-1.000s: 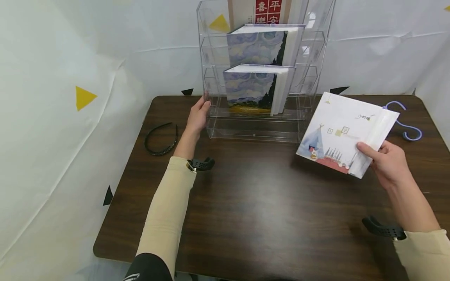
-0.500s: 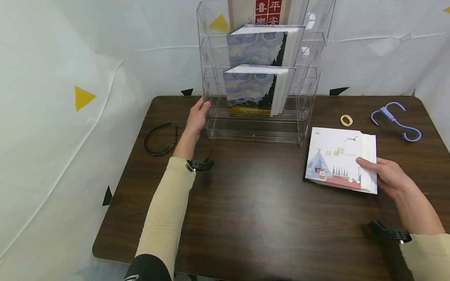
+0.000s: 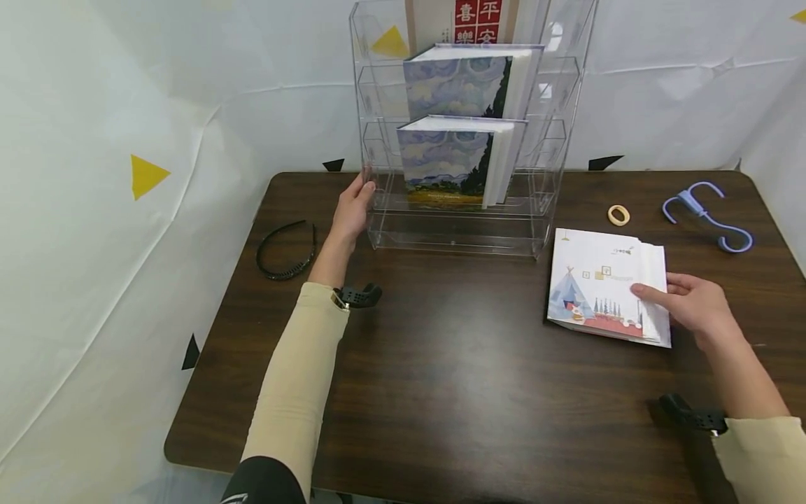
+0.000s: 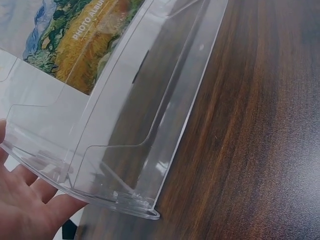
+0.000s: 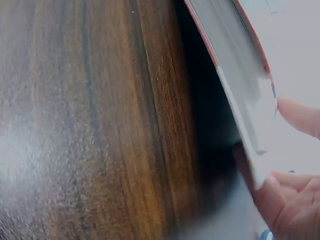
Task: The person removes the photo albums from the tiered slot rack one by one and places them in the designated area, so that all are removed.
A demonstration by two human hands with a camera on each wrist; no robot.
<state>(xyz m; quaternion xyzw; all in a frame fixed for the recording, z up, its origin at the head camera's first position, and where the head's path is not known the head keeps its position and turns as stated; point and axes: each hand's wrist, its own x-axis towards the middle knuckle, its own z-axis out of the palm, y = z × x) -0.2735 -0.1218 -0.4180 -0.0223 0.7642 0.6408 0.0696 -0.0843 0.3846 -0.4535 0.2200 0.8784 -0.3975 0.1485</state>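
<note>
In the head view a clear acrylic tiered rack (image 3: 453, 241) stands at the back of the table. My left hand (image 3: 354, 208) grips its left side panel, with fingers along the outside in the left wrist view. My right hand (image 3: 700, 304) pinches the right edge of a white photo album (image 3: 595, 287) with a tent drawing, thumb on the cover and fingers underneath. In the right wrist view the album's page edge shows, tilted, with a dark gap over the table. Two painted-landscape photo albums (image 3: 446, 168) stand in the rack's lower tiers, one above the other.
A yellow ring (image 3: 618, 208) and a blue hook-shaped hanger (image 3: 693, 204) lie behind the white album. Left of the rack is a black headband (image 3: 286, 273). Higher in the rack stands a beige item with red characters (image 3: 476, 21). White sheeting hangs behind the brown table (image 3: 453, 392).
My right hand has lowered the white album from a slanted position to just over the table and squared it, uncovering the ring and hanger. The left hand stays on the rack.
</note>
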